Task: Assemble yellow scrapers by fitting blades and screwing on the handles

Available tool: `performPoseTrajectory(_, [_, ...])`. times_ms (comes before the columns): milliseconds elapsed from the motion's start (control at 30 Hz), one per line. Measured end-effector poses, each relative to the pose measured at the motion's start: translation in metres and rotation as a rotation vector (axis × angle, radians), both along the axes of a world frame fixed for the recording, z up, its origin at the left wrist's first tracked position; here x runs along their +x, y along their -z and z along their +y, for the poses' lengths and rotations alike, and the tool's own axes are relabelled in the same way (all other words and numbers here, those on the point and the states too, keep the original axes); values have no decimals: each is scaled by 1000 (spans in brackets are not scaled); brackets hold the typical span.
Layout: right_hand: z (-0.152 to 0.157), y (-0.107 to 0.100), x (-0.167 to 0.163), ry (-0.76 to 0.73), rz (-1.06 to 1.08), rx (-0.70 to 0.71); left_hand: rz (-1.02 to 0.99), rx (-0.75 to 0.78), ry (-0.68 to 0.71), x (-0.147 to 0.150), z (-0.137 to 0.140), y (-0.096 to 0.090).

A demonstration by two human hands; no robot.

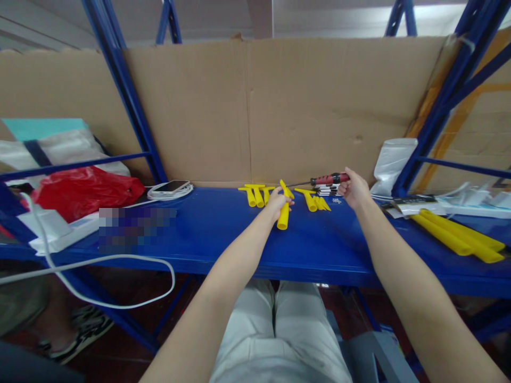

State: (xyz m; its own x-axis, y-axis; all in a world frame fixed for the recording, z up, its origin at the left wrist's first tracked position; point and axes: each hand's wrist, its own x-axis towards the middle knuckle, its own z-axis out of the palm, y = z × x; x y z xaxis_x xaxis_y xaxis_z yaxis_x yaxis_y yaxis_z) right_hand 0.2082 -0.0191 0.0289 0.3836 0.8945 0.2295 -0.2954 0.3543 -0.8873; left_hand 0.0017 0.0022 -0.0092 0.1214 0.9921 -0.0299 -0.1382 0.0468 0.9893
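My left hand [276,203] is closed around a yellow plastic tube piece [283,217], which has a crosspiece at its far end. In my right hand [354,188] is a screwdriver [329,179] with a red and black handle, held level. Its thin shaft points left, and the tip reaches the top of the yellow piece; whether it touches a screw there I cannot tell. Behind my left hand lie several yellow T-shaped pieces [259,198]. Another yellow T-shaped piece [310,201] and small yellow pointed parts [321,203] lie between my hands.
Long yellow tubes [459,236] lie at the right of the blue shelf [223,250]. A phone [171,186] on a coiled white cable, a red plastic bag [88,191] and a power strip [66,236] are at left. Cardboard [191,106] stands behind. A seated person's shoe [85,330] shows below.
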Motion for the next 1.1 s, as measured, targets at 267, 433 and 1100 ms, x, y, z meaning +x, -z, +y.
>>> performPoseTrajectory(267, [-9, -10, -6, -73, 74, 117, 9, 33, 5, 2, 2, 2])
performPoseTrajectory(433, [-7, -7, -6, -79, 71, 142, 11, 47, 11, 2, 2, 3])
performPoseTrajectory(1100, [-2, -5, 4, -145, 154, 180, -19, 91, 1, 3, 0, 1])
